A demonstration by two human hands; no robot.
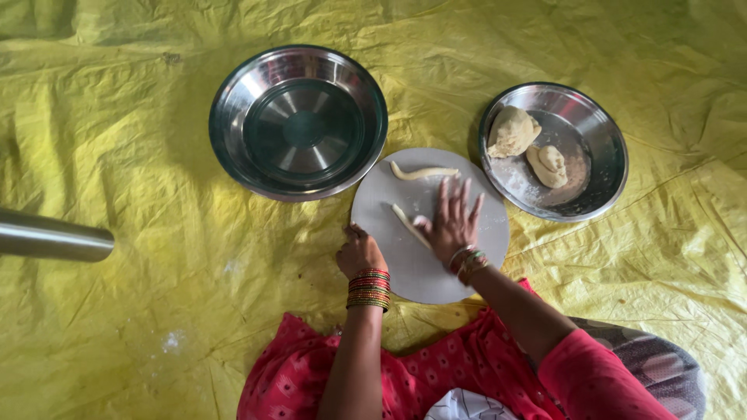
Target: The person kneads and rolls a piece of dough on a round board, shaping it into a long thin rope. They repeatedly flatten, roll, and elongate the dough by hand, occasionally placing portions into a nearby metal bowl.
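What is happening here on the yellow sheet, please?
A person sits on a yellow sheet and works dough on a round grey board. The right hand lies flat, fingers spread, on a thin dough strip. The left hand rests at the board's left edge. A second dough strip lies at the far side. An empty steel bowl stands beside the board, and a steel plate holds two dough lumps.
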